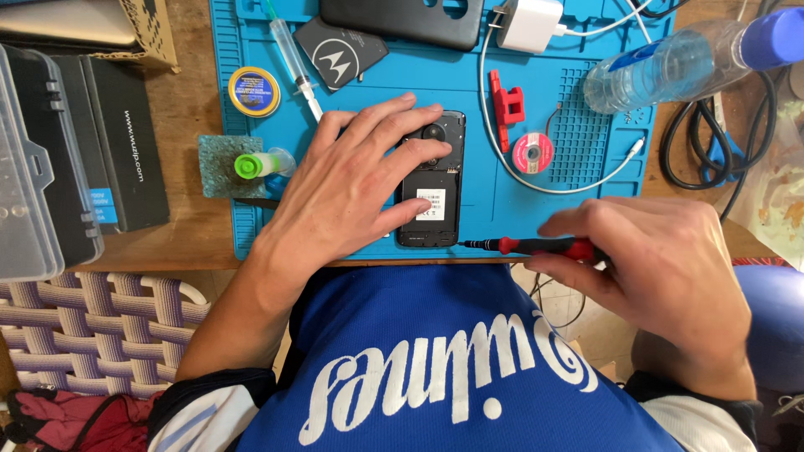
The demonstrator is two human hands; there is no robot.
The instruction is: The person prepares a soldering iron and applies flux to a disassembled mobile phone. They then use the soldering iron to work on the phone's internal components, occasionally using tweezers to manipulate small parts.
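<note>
On the blue mat [536,201], the left hand [352,180] lies spread across the opened phone [431,180], its back cover already off. Right hand [662,268] pinches a red screwdriver [536,245], tip just beside the phone; screws seemingly untouched.

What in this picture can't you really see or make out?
All in the head view:
- Left part of the opened phone: covered by the left hand.
- Handle end of the red screwdriver: hidden inside the right hand.
- Black phone cover and clear plastic bottle: cut off by the frame edge.
- White sticker on the phone: print too small to read.
- White cable: one end runs out of frame.
</note>
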